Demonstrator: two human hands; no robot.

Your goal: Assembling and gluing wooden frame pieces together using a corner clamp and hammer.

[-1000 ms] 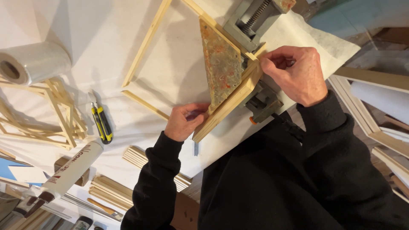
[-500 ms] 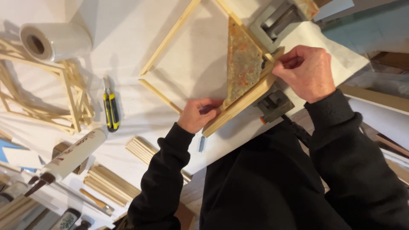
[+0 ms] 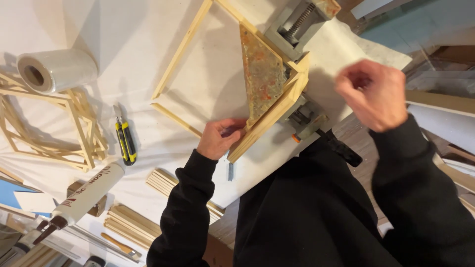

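At centre desk (image 3: 148, 39), left hand (image 3: 218, 139) fingers grip the frame (image 3: 269, 118) in its clamp (image 3: 297, 27); right hand (image 3: 376, 94), at three o'clock, hangs loosely curled, empty.

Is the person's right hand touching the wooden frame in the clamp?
No, the right hand is lifted clear of the wooden frame; only the left hand rests on it.

A pale wooden frame (image 3: 198, 64) is lying flat on the white-covered worktop, one mitred corner sitting in a grey corner clamp (image 3: 297, 59). The near rail (image 3: 269, 116) is running slantwise along the clamp's rusty triangular plate (image 3: 262, 79), its outer end jutting up past the joint. The clamp's threaded screw (image 3: 299, 22) is showing at the far end.
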